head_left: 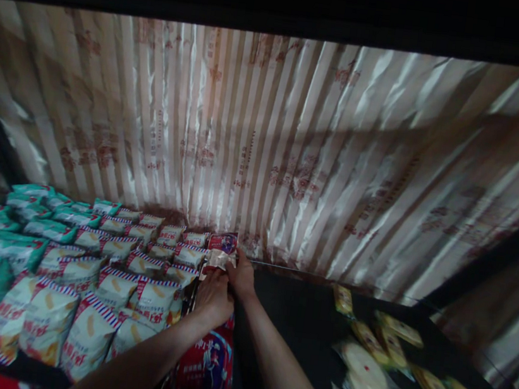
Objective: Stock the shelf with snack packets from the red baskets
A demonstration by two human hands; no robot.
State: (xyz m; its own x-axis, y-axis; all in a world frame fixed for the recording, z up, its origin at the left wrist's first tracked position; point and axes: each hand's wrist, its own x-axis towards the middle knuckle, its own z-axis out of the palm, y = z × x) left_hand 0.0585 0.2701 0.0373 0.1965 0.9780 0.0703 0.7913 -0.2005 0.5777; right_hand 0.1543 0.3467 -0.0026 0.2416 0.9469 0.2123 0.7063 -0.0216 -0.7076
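Note:
At the back of the dark shelf lies a red and beige snack packet with a cartoon figure on it. My right hand grips its right side, thumb and fingers pressed against it. My left hand holds its near end, fingers curled over it and partly hidden. Below my hands a red and blue snack bag with a similar figure lies in the same column. White snack bags with striped edges stand in rows directly left of my left hand.
Teal snack bags fill the far left. Flat round white packs and small yellow packs lie loosely on the dark shelf at right. A striped, crinkled sheet covers the back; a dark beam crosses overhead.

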